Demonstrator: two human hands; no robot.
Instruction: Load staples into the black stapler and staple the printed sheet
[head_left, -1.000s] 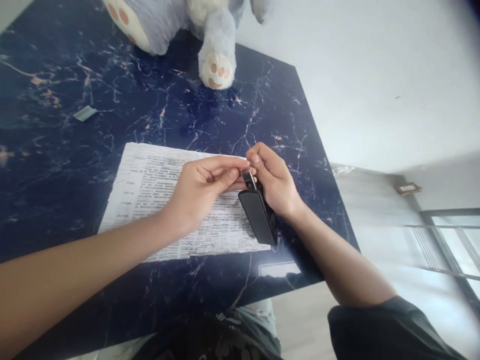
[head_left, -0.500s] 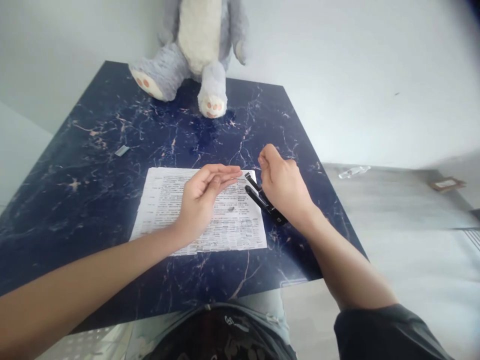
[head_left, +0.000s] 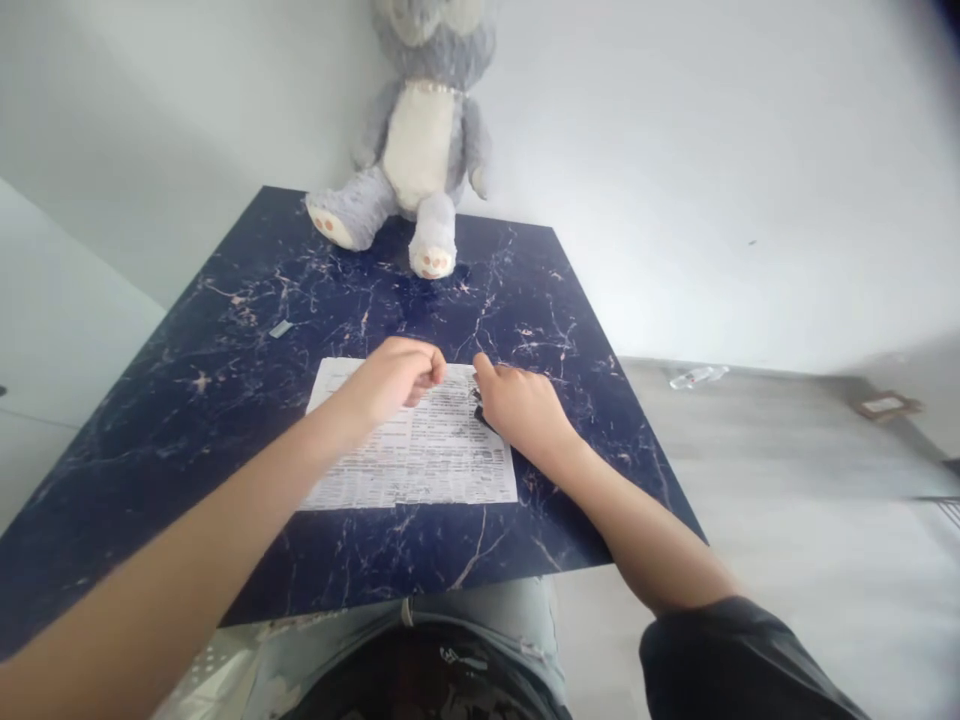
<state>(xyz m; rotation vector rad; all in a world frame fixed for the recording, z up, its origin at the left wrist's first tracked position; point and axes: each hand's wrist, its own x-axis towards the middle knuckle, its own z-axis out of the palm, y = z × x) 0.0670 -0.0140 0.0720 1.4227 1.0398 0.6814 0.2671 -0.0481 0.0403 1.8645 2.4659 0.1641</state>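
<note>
Gripping a black stapler (head_left: 488, 419), the right hand (head_left: 523, 406) has its fingers wrapped over most of it, so honestly only a bit of dark body pokes out on the left side. Can't tell if the stapler itself is open or closed from this angle. It's over the right part of some printed paper (head_left: 450, 470), which lies flat on a dark blue marbled table (head_left: 465, 545), near the edge closest to the person. There's a small step in the paper's near edge, btw.

Left hand (head_left: 409, 374) is over the far edge of the paper, fingers curled in pretty narrow, with a gap between it and the right hand. Can't tell if anything's tucked inside those fingers.

Further back, a grey plush toy (head_left: 420, 145) sits at the table's far end, cream belly facing out and legs spread. A small pale slip (head_left: 281, 329) lies on the tabletop beyond the paper, off to the left. Some clear plastic (head_left: 699, 377) is on the floor to the right.
</note>
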